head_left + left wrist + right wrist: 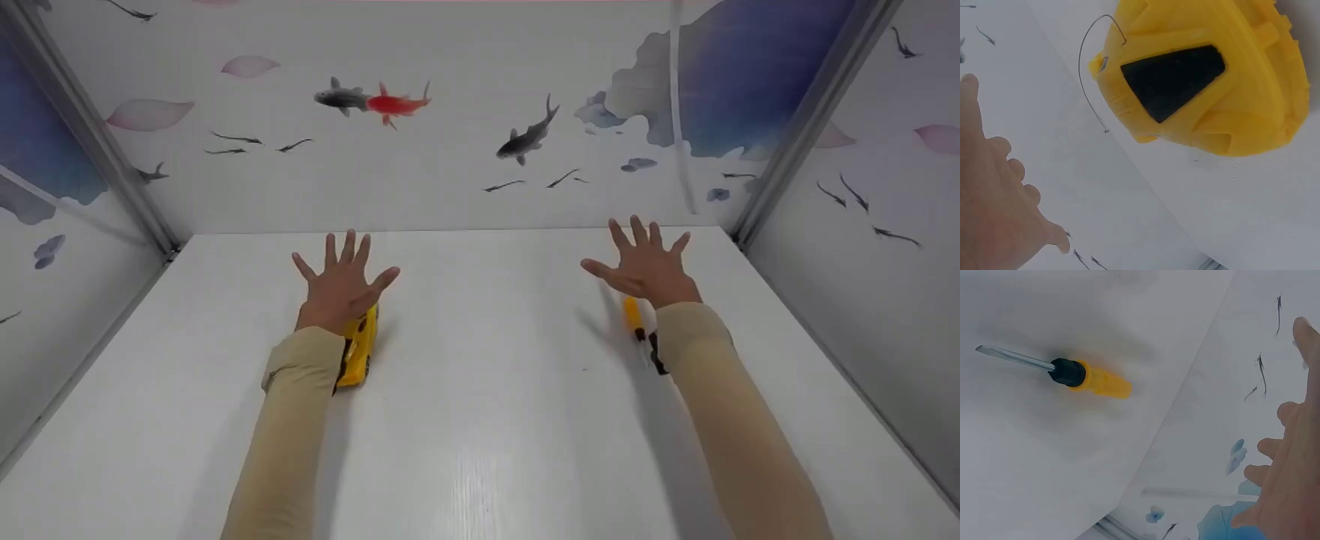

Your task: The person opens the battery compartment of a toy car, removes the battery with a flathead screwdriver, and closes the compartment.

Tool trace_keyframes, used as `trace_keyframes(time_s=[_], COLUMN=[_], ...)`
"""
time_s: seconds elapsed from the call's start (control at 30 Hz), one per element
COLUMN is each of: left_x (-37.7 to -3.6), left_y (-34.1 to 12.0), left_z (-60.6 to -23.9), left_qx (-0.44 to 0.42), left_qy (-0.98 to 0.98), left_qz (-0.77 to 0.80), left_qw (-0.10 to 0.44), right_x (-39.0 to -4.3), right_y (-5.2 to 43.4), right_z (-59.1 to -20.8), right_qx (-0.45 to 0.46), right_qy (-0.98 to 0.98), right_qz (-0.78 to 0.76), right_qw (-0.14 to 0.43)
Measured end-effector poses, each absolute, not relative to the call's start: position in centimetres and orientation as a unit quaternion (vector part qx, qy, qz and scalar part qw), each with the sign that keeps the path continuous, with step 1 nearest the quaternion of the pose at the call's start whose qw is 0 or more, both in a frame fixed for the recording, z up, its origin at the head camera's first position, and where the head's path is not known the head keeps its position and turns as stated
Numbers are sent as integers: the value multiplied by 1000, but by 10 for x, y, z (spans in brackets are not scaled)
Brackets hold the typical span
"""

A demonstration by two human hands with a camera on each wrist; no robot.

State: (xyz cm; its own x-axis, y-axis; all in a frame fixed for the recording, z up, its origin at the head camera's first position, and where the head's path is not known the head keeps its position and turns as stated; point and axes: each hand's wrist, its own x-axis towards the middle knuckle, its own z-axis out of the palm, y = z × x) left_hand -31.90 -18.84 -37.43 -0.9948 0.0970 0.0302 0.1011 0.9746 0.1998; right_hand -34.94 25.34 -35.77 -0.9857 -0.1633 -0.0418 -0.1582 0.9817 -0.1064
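On the white bench (480,420), the yellow toy car (357,351) lies just under the left wrist, its long axis running away from the person; the left hand (341,283) hovers just beyond it, fingers spread, holding nothing; likewise the yellow-handled screwdriver (636,318) lies lengthwise beneath the right hand (643,264), also splayed and empty, closer to it than the car.

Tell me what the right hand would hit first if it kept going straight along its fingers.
Probably the painted back wall. The right hand points there over bare white table; depth is unclear.
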Motion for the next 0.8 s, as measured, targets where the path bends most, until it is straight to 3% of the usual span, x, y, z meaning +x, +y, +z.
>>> trace_keyframes(time_s=[0.8], left_x=[-307], left_y=[-229], left_z=[-362], left_qx=[-61], left_qy=[-990], left_qz=[-119], left_qw=[-51], right_x=[-344], right_y=[202], right_z=[-370], right_qx=[-139], right_qy=[985], right_qz=[-101], right_qw=[33])
